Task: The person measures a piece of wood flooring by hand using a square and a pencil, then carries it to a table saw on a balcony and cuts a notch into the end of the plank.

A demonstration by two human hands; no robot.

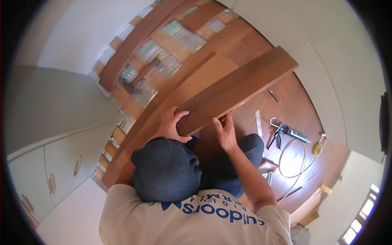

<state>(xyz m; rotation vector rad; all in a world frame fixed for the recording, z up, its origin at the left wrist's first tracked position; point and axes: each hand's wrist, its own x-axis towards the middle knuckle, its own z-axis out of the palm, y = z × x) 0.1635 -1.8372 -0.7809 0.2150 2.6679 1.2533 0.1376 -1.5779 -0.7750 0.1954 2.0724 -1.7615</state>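
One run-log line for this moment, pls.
left hand: holding brown plank at near end | right hand: at plank's long edge | caulking gun: on floor, right of both hands

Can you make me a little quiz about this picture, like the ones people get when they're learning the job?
1. Which tool lies on the brown floor?
A) a broom
B) a caulking gun
C) a paint roller
2. True or false: the left grip is at the end of the wooden plank nearer the dark cap.
3. Which grip is closer to the caulking gun, left or right?

Key:
1. B
2. True
3. The right grip
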